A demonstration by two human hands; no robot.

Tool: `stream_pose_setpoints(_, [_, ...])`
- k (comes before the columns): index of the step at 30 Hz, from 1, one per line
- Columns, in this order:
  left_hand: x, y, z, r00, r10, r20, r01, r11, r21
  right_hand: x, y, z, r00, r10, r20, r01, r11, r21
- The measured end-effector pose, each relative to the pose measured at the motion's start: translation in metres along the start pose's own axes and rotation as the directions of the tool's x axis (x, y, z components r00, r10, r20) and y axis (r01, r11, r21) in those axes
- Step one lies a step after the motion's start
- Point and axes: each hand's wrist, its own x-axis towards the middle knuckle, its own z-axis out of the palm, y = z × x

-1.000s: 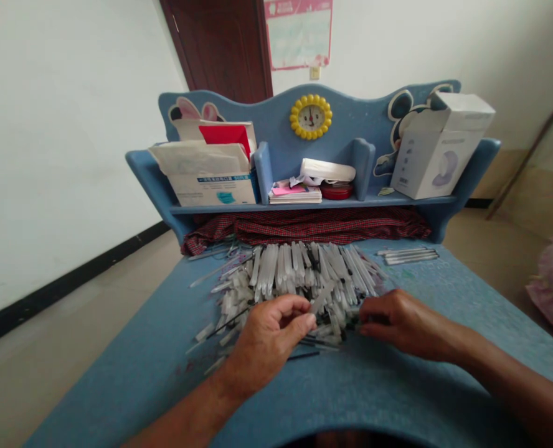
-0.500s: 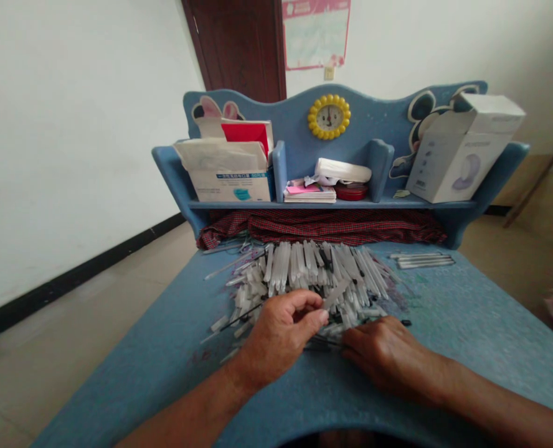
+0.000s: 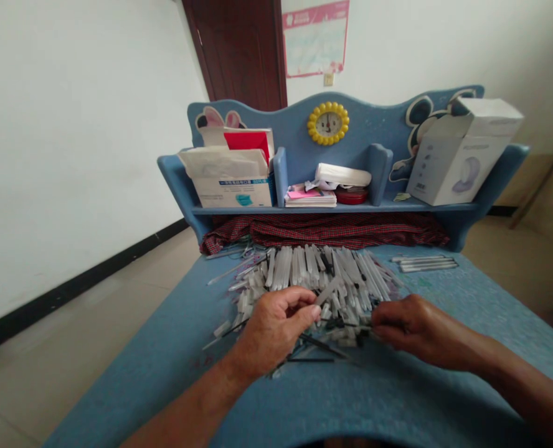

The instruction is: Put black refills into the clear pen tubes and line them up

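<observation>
A heap of clear plastic pen barrels and thin black refills (image 3: 318,280) lies on the blue desk (image 3: 444,398). My left hand (image 3: 276,326) is closed in a pinch on one clear pen barrel (image 3: 329,291) that sticks up to the right over the heap's near edge. My right hand (image 3: 410,326) rests on the desk just right of it, fingers pinched on a thin black refill (image 3: 351,325) that points left towards the barrel. Loose black refills (image 3: 314,354) lie on the desk below my left hand.
A small row of finished pens (image 3: 426,264) lies at the desk's right. Behind the heap is a red checked cloth (image 3: 327,229) under a blue shelf (image 3: 323,208) holding a mask box (image 3: 232,180), papers, a red tin and a white carton (image 3: 461,155).
My right hand has slid right and up from the near side of the heap, drawing a black refill. My left hand keeps its pinch on the barrel. The view shifted slightly.
</observation>
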Motion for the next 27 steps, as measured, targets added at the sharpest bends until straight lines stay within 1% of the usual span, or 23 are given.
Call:
stream_pose_setpoints(3, [0.0, 0.005, -0.007, 0.999, 0.03, -0.043, -0.026, 0.996, 0.083, -0.009, 0.013, -0.018, 0.999, 0.029, -0.019, -0.027, 0.995, 0.096])
stream_pose_setpoints(5, [0.001, 0.008, -0.013, 0.997, 0.056, -0.058, -0.046, 0.986, 0.159, -0.014, 0.02, -0.027, 0.998, 0.052, -0.03, -0.048, 0.99, 0.13])
stream_pose_setpoints(9, [0.003, 0.01, -0.025, 0.989, 0.149, -0.017, -0.138, 0.952, 0.274, -0.021, 0.029, -0.036, 0.995, 0.088, -0.055, -0.079, 0.984, 0.158])
stream_pose_setpoints(12, [0.005, 0.008, -0.033, 0.982, 0.191, -0.004, -0.178, 0.923, 0.34, -0.024, 0.031, -0.039, 0.993, 0.096, -0.074, -0.083, 0.984, 0.159])
stream_pose_setpoints(18, [0.007, 0.007, -0.043, 0.978, 0.21, 0.01, -0.195, 0.883, 0.426, -0.025, 0.031, -0.041, 0.991, 0.105, -0.081, -0.094, 0.987, 0.127])
stream_pose_setpoints(22, [0.009, 0.008, -0.044, 0.975, 0.22, 0.027, -0.208, 0.866, 0.455, -0.025, 0.027, -0.04, 0.989, 0.116, -0.095, -0.104, 0.987, 0.123])
stream_pose_setpoints(27, [0.008, 0.01, -0.04, 0.975, 0.199, 0.101, -0.223, 0.868, 0.444, -0.024, 0.027, -0.036, 0.994, 0.091, -0.063, -0.083, 0.989, 0.124])
